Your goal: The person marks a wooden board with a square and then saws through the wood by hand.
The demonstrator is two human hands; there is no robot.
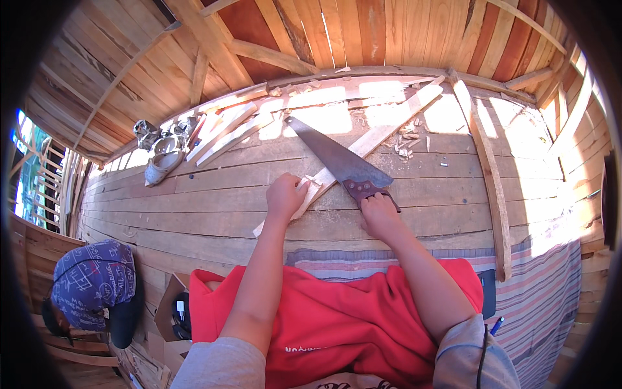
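In my right hand (381, 217) is a handsaw (334, 155), gripped by its dark brown handle. Its long grey blade points up and to the left, crossing over a pale wooden plank (395, 126) that lies slantwise on the floor. My left hand (285, 196) is closed at the near part of that plank, left of the blade. Between its thumb and fingers sits a small pale piece of wood (312, 181), held close to the plank's top. Whether the blade touches the plank cannot be made out.
Wood offcuts (407, 144) lie right of the plank. Clogs (163, 159) and more planks (227, 136) are at the back left. A long beam (483, 162) lies on the right, by a striped cloth (538, 305). Another person (97, 285) bends over at the lower left, near a cardboard box (167, 308).
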